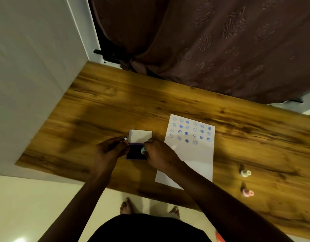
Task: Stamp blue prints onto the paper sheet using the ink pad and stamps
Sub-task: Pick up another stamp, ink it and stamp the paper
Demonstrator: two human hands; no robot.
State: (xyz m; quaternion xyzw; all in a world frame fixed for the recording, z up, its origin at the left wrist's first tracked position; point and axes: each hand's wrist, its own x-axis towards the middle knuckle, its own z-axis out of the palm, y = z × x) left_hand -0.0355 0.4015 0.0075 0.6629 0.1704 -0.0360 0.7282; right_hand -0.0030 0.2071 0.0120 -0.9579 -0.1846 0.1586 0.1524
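The dark blue ink pad (135, 153) lies open on the wooden table (168, 105), its white lid (141, 135) flipped back behind it. My right hand (160, 155) presses a small pale teal stamp (143, 150) down on the pad's right side. My left hand (109, 151) grips the pad's left edge, fingers pinched near the hinge. The white paper sheet (189, 151) lies just right of the pad, its upper half covered with several rows of blue prints (191, 131); my right wrist crosses its lower left part.
Two more stamps stand right of the sheet: a white one (245, 172) and a pink one (247, 193). A dark patterned curtain (211, 41) hangs behind the table, a white wall (33, 67) to the left. My bare feet show on the floor below the table's near edge.
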